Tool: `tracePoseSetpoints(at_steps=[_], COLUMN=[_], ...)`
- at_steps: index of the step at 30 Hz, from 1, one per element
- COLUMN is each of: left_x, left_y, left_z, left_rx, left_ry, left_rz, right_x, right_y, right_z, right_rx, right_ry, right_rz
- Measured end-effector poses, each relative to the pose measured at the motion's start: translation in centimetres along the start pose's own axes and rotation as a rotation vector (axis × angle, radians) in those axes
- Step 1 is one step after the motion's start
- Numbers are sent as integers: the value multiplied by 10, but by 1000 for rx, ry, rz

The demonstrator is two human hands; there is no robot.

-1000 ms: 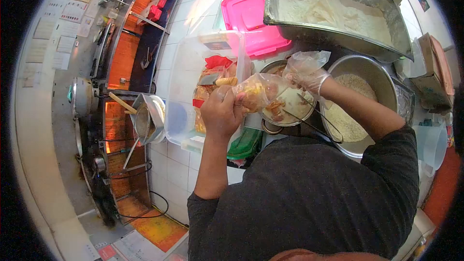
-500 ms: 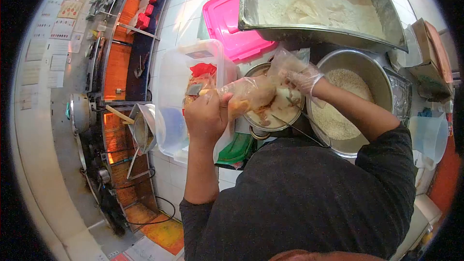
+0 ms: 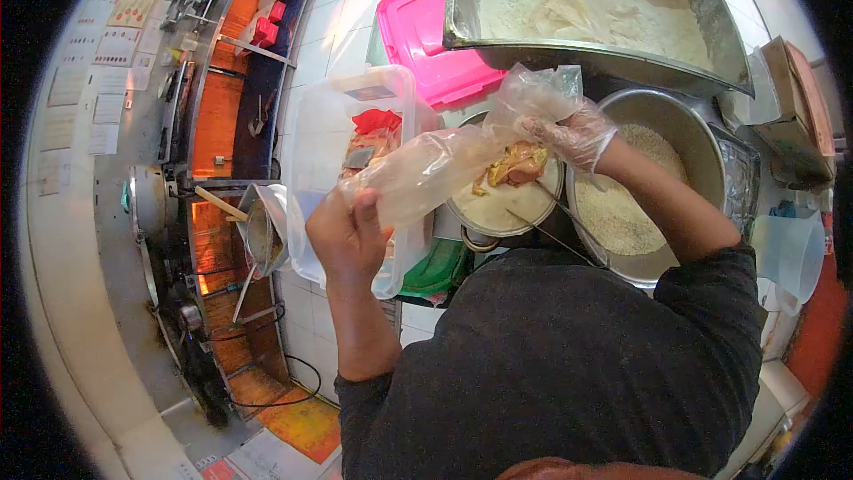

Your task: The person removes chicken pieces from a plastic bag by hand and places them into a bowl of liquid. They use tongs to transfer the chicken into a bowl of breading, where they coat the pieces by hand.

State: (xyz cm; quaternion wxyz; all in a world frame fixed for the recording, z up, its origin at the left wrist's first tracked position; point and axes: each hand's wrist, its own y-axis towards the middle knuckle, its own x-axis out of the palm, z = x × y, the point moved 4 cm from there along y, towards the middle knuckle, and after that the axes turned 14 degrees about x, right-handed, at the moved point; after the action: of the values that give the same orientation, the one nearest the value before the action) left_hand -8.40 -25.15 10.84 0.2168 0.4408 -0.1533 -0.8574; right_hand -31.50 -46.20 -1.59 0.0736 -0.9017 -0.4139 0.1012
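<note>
A long clear plastic bag (image 3: 431,173) is stretched between my two hands. My bare left hand (image 3: 342,229) is closed on its left end. At the other end, my right hand (image 3: 577,138), in a clear disposable glove, has its fingers curled round the bunched plastic. Below that hand, yellowish raw meat pieces (image 3: 518,163) lie in a pot of creamy white batter (image 3: 499,207). Thin metal tongs (image 3: 569,236) lean across the pot's rim. The bag looks nearly emptied, with a cloudy film inside.
A clear plastic tub (image 3: 306,124) with bagged food stands on the left, a pink lid (image 3: 418,27) behind. Right of the pot is a large metal bowl of pale crumbs (image 3: 622,218). A metal bin of flour (image 3: 595,13) sits at the back. A clear jug (image 3: 786,253) stands far right.
Meat that was inside the bag now lies in the batter pot. My left hand has moved left and a little down, drawing the bag out flatter and longer.
</note>
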Motion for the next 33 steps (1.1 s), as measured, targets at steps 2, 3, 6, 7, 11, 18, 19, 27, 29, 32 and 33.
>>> tracePoseSetpoints(at_steps=[2,3,6,7,11,18,19,27,29,32,33], left_x=[-14,-21,-40,-44,-45,-98,-110,-115,-64,21,24], left_y=[-23,-36,-68,-78,-108,-238,-263,-460,-510,-550,-530], left_z=[-13,-21,-30,-30,-5,-69,-85,-234,-288,-358,-345], left_rx=[-98,-148,-76,-164,-166,-378,-412,-1109,-1203,-1238,-1336], left_ry=[-245,-368,-509,-636,-795,-768,-779,-744,-763,-750,-730], left_rz=[179,267,364,365,491,712,770,809,661,410,344], right_x=[11,21,57,73,161,334,348,313,294,264,260], right_y=[-4,-10,-36,-37,-49,-61,-63,-59,-64,-64,-66], right_z=[-18,-30,-93,-104,-138,-140,-140,-161,-188,-158,-149], right_rx=[-103,24,85,-174,-431,-794,-795,-768,-485,-384,-294], right_ry=[69,147,192,65,-212,-335,-379,-618,-1009,-1189,-1260], right_rz=[-3,-63,-243,-193,-467,-664,-697,-486,-238,13,41])
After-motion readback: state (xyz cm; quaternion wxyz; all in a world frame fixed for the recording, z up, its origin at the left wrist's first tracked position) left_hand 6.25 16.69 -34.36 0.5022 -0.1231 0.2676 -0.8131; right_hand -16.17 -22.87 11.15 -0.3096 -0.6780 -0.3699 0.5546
